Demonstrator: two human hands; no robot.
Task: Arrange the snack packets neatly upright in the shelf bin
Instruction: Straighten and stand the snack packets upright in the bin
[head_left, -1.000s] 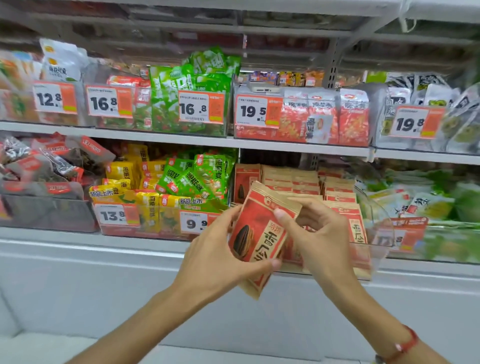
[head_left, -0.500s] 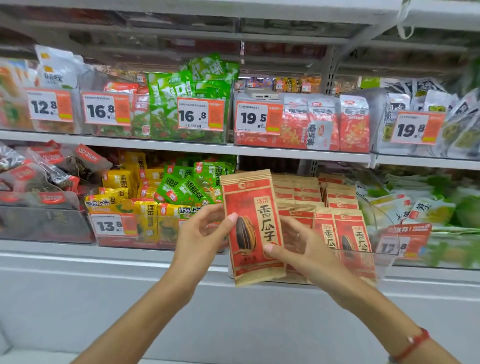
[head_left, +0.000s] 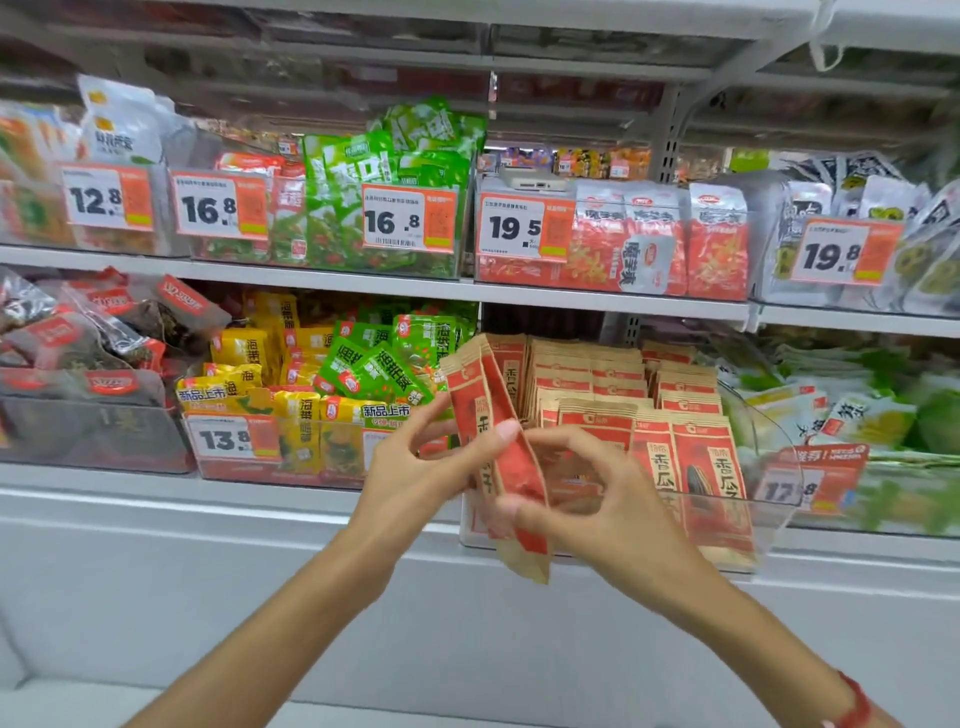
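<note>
A red-and-tan sunflower seed packet (head_left: 498, 441) is held upright and turned nearly edge-on in front of the lower shelf. My left hand (head_left: 421, 467) pinches its left side with thumb and fingers. My right hand (head_left: 587, 493) grips its lower right edge, thumb under the packet. Just behind stands a clear plastic shelf bin (head_left: 769, 499) holding several rows of the same packets (head_left: 696, 467) standing upright.
A bin of yellow and green packets (head_left: 332, 395) sits to the left of the seed bin, green bags (head_left: 893, 415) to the right. The upper shelf (head_left: 363, 283) carries more snack bins with orange price tags. A phone (head_left: 524, 179) lies on one upper bin.
The packet went from tilted to face-on and is now turned nearly edge-on. Both hands shifted their grip on it and stayed in front of the seed bin.
</note>
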